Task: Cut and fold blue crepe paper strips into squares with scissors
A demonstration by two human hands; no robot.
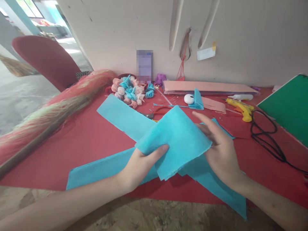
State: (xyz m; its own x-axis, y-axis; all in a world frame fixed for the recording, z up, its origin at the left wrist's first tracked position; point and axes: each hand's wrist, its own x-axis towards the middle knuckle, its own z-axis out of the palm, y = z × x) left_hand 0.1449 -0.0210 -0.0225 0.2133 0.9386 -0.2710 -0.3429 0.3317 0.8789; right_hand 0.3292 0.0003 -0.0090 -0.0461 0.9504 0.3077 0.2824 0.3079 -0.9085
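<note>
A folded square of blue crepe paper (178, 138) is tilted up in front of me, one corner pointing away. My left hand (144, 160) grips its lower left side, thumb pressed on top and fingers hidden beneath. At the paper's right corner is my right hand (220, 147), index finger stretched out; its other fingers are partly hidden behind the sheet. Below lie long blue crepe strips: one at the upper left (125, 117), another at the lower left (101, 166), and a third at the lower right (221, 183). Red-handled scissors (160, 112) are partly covered behind the square.
Pink, white and blue paper roses (130, 89) are heaped at the back, near an upright phone (144, 65). Farther right are a peach paper pack (207, 86), a white round case (189, 98), a yellow glue gun (242, 109) and its black cord (269, 144). Stringy bundles (60, 99) line the left.
</note>
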